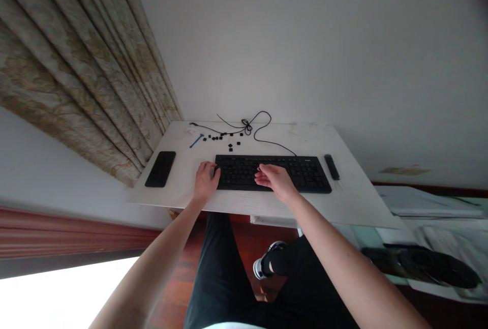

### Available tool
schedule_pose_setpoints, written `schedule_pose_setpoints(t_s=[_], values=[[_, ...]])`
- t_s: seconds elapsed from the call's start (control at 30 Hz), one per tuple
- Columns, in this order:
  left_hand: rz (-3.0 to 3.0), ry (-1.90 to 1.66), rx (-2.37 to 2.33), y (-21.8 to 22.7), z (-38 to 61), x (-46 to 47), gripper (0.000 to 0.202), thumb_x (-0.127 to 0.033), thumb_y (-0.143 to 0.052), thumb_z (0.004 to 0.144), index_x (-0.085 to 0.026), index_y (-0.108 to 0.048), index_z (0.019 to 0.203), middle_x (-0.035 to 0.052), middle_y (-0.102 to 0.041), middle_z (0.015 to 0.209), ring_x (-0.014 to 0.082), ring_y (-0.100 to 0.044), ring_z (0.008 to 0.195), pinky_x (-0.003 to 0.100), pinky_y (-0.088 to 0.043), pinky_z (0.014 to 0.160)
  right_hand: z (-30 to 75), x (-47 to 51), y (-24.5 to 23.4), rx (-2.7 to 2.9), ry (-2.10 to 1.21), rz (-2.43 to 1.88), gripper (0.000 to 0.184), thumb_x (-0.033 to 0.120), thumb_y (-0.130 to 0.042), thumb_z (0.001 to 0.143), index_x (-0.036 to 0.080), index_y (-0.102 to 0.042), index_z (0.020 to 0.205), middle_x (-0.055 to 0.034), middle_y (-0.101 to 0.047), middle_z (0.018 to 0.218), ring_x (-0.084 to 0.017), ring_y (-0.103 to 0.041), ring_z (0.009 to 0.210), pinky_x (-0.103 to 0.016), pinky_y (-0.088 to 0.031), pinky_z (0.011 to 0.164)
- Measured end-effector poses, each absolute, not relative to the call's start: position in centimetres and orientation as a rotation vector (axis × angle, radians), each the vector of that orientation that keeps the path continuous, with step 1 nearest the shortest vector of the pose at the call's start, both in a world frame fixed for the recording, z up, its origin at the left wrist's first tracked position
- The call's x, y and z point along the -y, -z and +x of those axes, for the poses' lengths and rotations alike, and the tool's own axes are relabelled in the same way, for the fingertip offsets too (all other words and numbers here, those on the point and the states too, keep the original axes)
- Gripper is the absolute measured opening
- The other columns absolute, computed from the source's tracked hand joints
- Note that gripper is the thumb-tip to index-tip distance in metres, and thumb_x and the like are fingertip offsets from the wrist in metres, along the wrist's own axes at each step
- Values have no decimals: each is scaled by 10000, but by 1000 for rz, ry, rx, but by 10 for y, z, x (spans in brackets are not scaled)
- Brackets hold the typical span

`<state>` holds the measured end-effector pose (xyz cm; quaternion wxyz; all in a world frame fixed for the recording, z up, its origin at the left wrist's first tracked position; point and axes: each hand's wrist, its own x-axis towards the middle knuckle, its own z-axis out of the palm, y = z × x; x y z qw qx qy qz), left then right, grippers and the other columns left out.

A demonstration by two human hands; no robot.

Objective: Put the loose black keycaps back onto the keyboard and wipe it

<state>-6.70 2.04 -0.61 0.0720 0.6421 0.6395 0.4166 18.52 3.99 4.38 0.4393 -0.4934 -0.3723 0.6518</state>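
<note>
The left hand curls over the left end of the black keyboard, though any grip cannot be told, while the right hand lies spread across its keys; flat on the white bench, the keyboard looks light and stiff, best taken by its long edges.

Honestly can't read a thing here: the black keyboard has a tiny logo near its top edge plus key legends, but everything's too small to make out.
</note>
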Motion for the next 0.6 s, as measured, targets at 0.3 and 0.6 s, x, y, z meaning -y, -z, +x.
schedule_pose_setpoints(t_s=[0.3,0.6], values=[[1918,-1231,-1892,5,-68,-20,134,-261,-558,914,-218,-589,1037,80,-613,1032,237,-607,1053,418,-494,978,159,-59,-42,975,-1734,-1248,126,136,-794,761,132,-695,838,-60,-723,726,-157,-707,661,-318,-643,717],[1959,-1170,-1841,0,-65,-17,191,-241,-586,884,-216,-584,1074,85,-605,1111,244,-591,1114,424,-477,1019,130,-89,-41,1404,-1721,-1229,66,125,-756,781,136,-721,837,-27,-694,690,-117,-658,628,-239,-597,621]])
